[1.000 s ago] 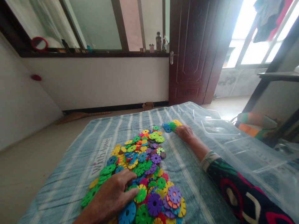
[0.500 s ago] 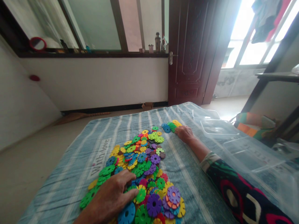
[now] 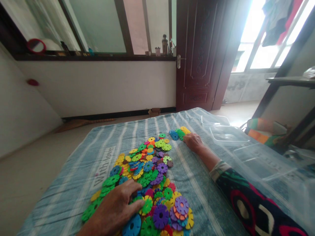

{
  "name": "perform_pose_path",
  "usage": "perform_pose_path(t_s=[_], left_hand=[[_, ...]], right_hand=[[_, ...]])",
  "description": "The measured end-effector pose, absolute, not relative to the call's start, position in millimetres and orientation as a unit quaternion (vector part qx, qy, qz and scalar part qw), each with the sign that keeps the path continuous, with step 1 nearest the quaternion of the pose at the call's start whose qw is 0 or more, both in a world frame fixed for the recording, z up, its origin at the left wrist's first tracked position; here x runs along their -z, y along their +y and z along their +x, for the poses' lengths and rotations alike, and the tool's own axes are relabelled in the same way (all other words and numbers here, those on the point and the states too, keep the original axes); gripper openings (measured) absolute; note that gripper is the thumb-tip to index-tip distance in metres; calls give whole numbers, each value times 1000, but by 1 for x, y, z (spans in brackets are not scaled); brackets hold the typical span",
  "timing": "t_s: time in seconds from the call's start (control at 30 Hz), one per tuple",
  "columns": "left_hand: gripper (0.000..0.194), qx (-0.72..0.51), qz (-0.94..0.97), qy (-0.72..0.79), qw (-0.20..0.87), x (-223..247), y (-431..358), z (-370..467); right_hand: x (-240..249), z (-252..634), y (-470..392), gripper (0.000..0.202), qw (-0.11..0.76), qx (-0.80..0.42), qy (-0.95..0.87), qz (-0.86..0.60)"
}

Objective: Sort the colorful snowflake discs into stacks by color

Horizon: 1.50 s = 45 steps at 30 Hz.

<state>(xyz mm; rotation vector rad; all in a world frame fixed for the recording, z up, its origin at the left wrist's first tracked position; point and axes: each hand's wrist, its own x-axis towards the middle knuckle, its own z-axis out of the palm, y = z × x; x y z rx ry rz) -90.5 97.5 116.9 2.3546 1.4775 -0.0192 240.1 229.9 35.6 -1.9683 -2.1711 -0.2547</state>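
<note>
Closest in, a long heap of flat, notched plastic discs in green, yellow, blue, purple, orange and red (image 3: 147, 178) is spread over a blue-grey cloth with pale stripes (image 3: 200, 196). The near-left part of the heap is covered by the left hand (image 3: 114, 205), which is laid palm down with a clear gap left between thumb and forefinger, and nothing can be seen gripped in it. A big blue disc (image 3: 132, 226) is seen just beside its thumb. Over on the right, a dark patterned sleeve (image 3: 246, 203) is stretched across the cloth. "With love" lettering (image 3: 104, 165) is printed left of the heap.

A bit further out, a small overlapping row of blue, green and yellow discs (image 3: 180, 133) is set apart from the heap's far end. It's touched at its near right side by the right hand (image 3: 193, 142), fingers bunched; whether anything's pinched can't be told, tbh.

Clear plastic containers (image 3: 228, 135) are lined up to the right. Way back, a dark red panelled door (image 3: 197, 78) can be seen.
</note>
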Motion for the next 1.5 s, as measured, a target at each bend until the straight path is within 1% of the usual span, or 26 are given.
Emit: perform_pose_path(t_s=[0.23, 0.47, 0.8, 1.1, 1.37, 1.5], left_hand=[[26, 1, 832, 524, 181, -116, 98, -90], [25, 6, 833, 523, 180, -115, 98, -91], [27, 7, 834, 523, 175, -114, 99, -90], [26, -3, 835, 520, 178, -116, 99, -90], [27, -3, 831, 527, 179, -119, 97, -91], [30, -10, 834, 520, 183, -120, 96, -92]], right_hand=[[-39, 238, 226, 30, 86, 89, -735, -667], [-45, 231, 218, 29, 84, 92, -739, -662], [-49, 225, 222, 32, 68, 63, -721, -686], [-47, 226, 218, 28, 77, 75, -725, -680], [-45, 217, 186, 32, 50, 70, -735, -673], [-48, 210, 164, 30, 44, 69, -740, -668]])
